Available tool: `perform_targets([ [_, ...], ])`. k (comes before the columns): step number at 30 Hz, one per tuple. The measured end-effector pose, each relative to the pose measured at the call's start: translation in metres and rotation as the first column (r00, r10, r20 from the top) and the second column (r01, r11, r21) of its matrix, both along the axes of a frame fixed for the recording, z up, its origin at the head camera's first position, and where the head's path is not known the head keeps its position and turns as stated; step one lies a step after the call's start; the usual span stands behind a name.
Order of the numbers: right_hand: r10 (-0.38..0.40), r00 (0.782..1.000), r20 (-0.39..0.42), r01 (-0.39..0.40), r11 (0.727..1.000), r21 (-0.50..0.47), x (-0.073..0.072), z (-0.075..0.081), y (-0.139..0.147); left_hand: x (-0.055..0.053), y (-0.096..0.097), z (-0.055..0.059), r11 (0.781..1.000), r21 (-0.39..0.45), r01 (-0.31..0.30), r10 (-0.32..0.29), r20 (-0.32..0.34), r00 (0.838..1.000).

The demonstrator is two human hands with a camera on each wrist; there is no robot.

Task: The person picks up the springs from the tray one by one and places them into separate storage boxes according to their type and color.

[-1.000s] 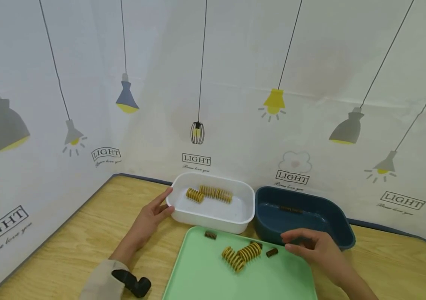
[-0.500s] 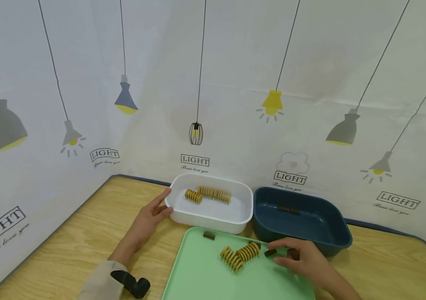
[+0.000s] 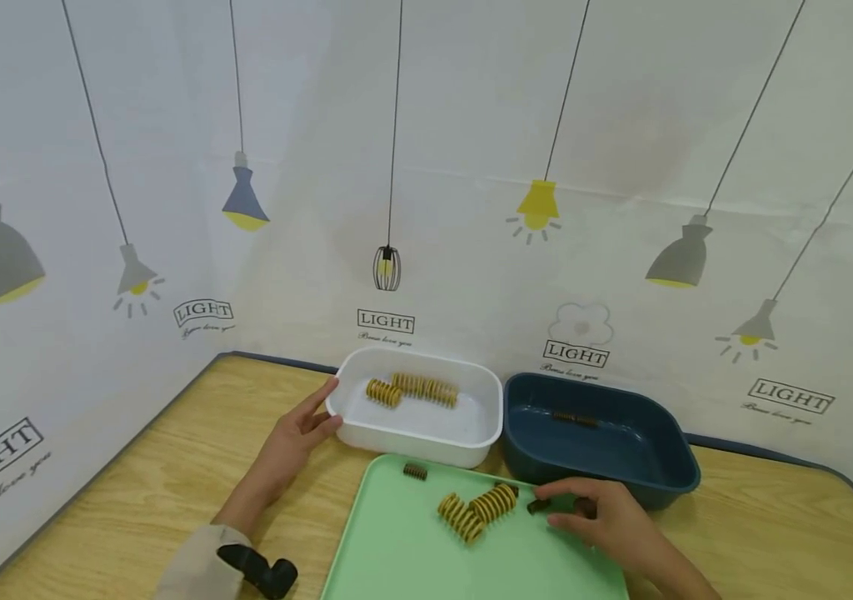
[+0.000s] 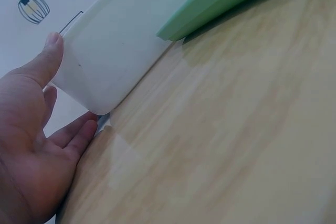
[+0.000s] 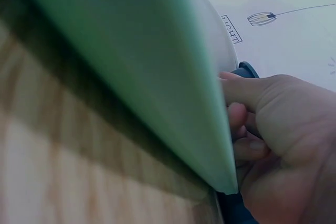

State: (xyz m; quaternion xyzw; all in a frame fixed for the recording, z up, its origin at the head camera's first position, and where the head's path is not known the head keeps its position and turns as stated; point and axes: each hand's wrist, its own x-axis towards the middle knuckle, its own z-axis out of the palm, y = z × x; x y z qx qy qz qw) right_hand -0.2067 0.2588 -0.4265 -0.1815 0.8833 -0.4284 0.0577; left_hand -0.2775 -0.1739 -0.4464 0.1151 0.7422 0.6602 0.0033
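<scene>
My left hand (image 3: 287,446) touches the left end of a white bin (image 3: 411,442) that holds several yellow coil springs (image 3: 426,389). In the left wrist view its thumb (image 4: 50,59) lies against the bin's outer wall. My right hand (image 3: 614,525) is over the green tray (image 3: 516,567), thumb and index finger on either side of a small dark spring (image 3: 538,506), with a gap showing by the thumb. The tray hides these fingertips in the right wrist view. Two large yellow springs (image 3: 461,518) lie beside it, partly covering another dark piece. One small dark spring (image 3: 415,472) lies at the tray's far left.
A dark blue bin (image 3: 621,446) with small dark springs (image 3: 575,418) inside stands right of the white bin. Both stand behind the tray on a wooden table (image 3: 246,392). A lamp-printed curtain (image 3: 464,250) rises behind them.
My right hand has moved left and slightly down from the blue bin's front to the small dark spring, staying there over the last half second. The left hand keeps its place.
</scene>
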Motion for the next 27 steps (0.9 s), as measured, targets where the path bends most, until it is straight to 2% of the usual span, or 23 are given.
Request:
perform_targets([
  [8,-0.058,0.998,-0.015,0.058,0.998,-0.023,0.0007,0.0001,-0.0016,-0.0001,-0.0015,0.0,1.0,-0.012,-0.001,0.001,0.006,1.0],
  [22,-0.008,0.997,-0.078,0.017,0.993,0.115,0.0005,0.0016,0.0019,-0.0012,-0.0015,0.0008,1.0,-0.022,-0.006,0.006,0.005,1.0],
  [27,0.012,0.999,-0.05,-0.006,0.993,0.122,0.0006,0.0011,0.0026,-0.0005,-0.0009,0.0003,1.0,-0.015,-0.002,0.002,0.006,1.0],
])
